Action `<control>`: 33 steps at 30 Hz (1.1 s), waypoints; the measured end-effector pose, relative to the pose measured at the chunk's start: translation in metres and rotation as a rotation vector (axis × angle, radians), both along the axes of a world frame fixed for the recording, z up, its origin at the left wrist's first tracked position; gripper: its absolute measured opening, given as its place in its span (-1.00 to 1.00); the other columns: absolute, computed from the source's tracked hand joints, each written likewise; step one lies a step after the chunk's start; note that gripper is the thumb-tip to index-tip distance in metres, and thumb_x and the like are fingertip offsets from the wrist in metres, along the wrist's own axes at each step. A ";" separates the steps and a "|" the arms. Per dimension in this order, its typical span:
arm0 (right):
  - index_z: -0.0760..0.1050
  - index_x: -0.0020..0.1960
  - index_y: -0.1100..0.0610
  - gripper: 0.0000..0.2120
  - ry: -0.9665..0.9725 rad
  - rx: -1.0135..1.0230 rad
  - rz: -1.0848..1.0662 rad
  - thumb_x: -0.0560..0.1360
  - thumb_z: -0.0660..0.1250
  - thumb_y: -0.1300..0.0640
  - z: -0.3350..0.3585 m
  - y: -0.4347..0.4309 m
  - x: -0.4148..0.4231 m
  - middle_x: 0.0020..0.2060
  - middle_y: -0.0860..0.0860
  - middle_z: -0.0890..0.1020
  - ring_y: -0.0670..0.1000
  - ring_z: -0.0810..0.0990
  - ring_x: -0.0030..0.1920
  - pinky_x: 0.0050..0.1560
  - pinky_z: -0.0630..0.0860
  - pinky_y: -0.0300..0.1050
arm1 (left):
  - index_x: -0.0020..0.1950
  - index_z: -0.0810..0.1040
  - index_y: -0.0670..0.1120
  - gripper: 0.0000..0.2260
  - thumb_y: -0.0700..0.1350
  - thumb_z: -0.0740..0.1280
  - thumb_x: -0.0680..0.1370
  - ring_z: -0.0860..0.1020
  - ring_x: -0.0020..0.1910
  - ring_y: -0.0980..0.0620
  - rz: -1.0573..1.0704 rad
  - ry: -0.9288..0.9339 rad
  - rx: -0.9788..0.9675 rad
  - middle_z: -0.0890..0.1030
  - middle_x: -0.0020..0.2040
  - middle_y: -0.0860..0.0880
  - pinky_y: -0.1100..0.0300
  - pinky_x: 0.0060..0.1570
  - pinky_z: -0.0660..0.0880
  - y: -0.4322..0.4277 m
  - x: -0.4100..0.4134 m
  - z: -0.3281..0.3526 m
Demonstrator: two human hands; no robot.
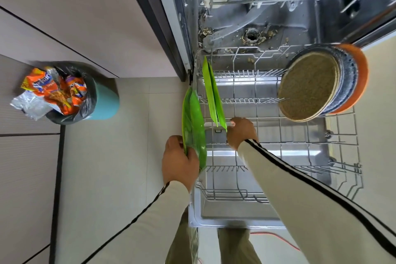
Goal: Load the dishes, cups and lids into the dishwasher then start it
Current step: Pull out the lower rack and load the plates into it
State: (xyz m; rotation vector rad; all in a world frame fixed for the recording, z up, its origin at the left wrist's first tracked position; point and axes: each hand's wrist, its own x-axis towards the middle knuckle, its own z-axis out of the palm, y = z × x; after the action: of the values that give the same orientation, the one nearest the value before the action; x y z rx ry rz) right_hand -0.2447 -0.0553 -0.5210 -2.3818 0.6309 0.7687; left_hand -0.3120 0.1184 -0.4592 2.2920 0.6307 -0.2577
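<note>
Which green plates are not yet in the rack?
The green plates gripped by the left hand, beside the rack's left rim. The other green plates stand on edge inside the rack, their near end held by the right hand.

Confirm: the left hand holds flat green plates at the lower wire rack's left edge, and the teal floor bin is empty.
Not empty: the head view shows the teal floor bin stuffed with orange snack wrappers. The rest stands.

Lower rack [265,117]; green lids [211,94] on edge at left; stacked plates [308,85] on edge at right
</note>
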 end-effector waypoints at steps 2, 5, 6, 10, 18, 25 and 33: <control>0.51 0.33 0.07 -0.65 -0.092 0.086 -0.083 0.55 0.28 0.15 0.011 -0.003 -0.015 0.24 0.10 0.58 0.14 0.58 0.19 0.22 0.52 -0.02 | 0.02 0.44 -0.08 -0.90 -0.16 0.31 0.54 0.51 -0.19 -0.07 0.010 0.000 -0.010 0.54 -0.09 -0.05 0.11 -0.22 0.43 -0.007 -0.003 0.007; 0.51 0.31 0.08 -0.62 -0.250 0.277 -0.008 0.50 0.36 0.20 0.041 -0.006 -0.048 0.14 0.07 0.59 0.05 0.59 0.07 0.17 0.55 0.04 | 0.03 0.43 -0.07 -0.89 -0.17 0.31 0.54 0.49 -0.21 -0.01 0.049 -0.021 -0.051 0.54 -0.11 -0.03 0.16 -0.21 0.37 -0.025 -0.005 0.023; 0.49 0.33 0.08 -0.57 -0.271 0.346 0.075 0.47 0.36 0.24 0.054 -0.008 -0.059 0.15 0.06 0.57 0.03 0.57 0.08 0.18 0.55 0.01 | 0.03 0.42 -0.06 -0.89 -0.17 0.31 0.54 0.50 -0.21 -0.01 0.061 -0.025 -0.071 0.54 -0.12 -0.02 0.16 -0.21 0.38 -0.033 -0.004 0.029; 0.35 0.45 0.02 -0.37 -0.215 0.349 0.409 0.40 0.38 0.14 0.086 -0.025 -0.090 0.33 -0.01 0.45 0.01 0.41 0.32 0.30 0.44 -0.09 | 0.02 0.41 -0.03 -0.88 -0.17 0.30 0.52 0.56 -0.16 -0.08 0.077 -0.038 -0.129 0.56 -0.10 -0.03 0.02 -0.16 0.53 -0.073 0.010 0.053; 0.59 0.03 0.16 -0.83 -0.478 0.064 0.307 0.44 0.41 0.18 0.096 -0.066 -0.065 -0.19 0.11 0.63 0.20 0.59 -0.26 -0.30 0.30 -0.19 | 0.08 0.38 0.03 -0.72 0.17 0.31 0.53 0.57 -0.06 -0.01 -0.009 -0.129 -0.353 0.54 -0.06 0.04 -0.03 -0.01 0.55 -0.141 0.042 0.064; 0.51 0.10 0.32 -0.79 -0.398 0.181 -0.027 0.58 0.33 0.17 0.074 -0.069 -0.008 -0.05 0.27 0.63 0.25 0.60 -0.05 -0.21 0.25 -0.18 | 0.35 0.38 -0.16 -0.58 0.08 0.22 0.61 0.46 0.16 -0.12 -0.260 -0.103 -0.012 0.45 0.24 -0.12 -0.02 0.15 0.46 -0.085 0.040 0.030; 0.49 0.15 0.29 -0.76 -0.267 0.266 0.074 0.61 0.28 0.12 0.027 -0.043 0.006 -0.03 0.23 0.65 0.20 0.61 -0.03 -0.14 0.37 -0.14 | 0.58 -0.32 -0.15 -0.10 0.05 0.32 0.59 -0.25 0.59 -0.09 -0.858 0.397 0.430 -0.37 0.57 -0.09 0.04 0.56 -0.15 -0.011 0.007 -0.036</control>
State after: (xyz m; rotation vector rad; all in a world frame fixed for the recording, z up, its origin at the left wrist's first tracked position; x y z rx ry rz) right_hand -0.2384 -0.0981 -0.4945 -2.2180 0.3111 0.5156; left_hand -0.3046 0.1069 -0.4954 2.8405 -0.1910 -1.0865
